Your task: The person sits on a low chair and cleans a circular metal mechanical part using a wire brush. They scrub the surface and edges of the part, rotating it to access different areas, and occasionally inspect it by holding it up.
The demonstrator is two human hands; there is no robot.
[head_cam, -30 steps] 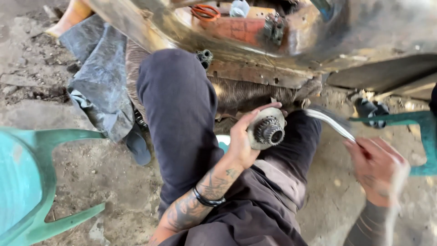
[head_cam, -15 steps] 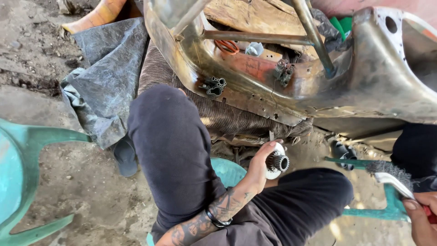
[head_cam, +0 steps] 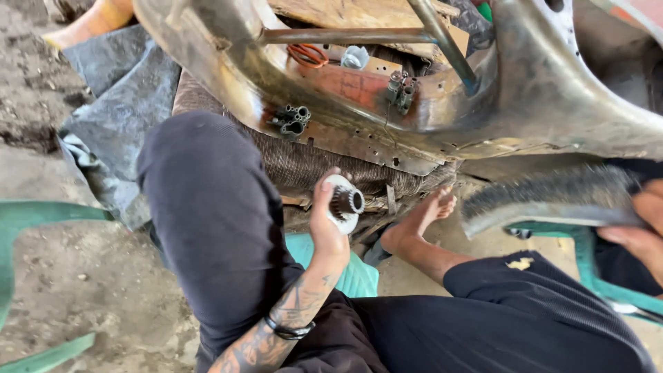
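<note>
A large bare-metal vehicle body shell (head_cam: 552, 103), rusty and dented, fills the top of the view, with a thin metal rod (head_cam: 442, 41) crossing its opening and a reddish panel inside. Below it a grey cloth (head_cam: 117, 97) lies crumpled on the dirt floor (head_cam: 69, 276) at the left, beside part of a green plastic chair (head_cam: 27, 221). The person sits low in dark trousers, one knee raised, a bare foot (head_cam: 425, 217) stretched toward the shell. The right hand (head_cam: 639, 224), at the right edge, is closed around a wire brush (head_cam: 545, 197) whose bristles point left. The left hand (head_cam: 328, 224) is wrapped around a small toothed gear hub (head_cam: 345, 202), held up between the knees, well apart from the brush.
</note>
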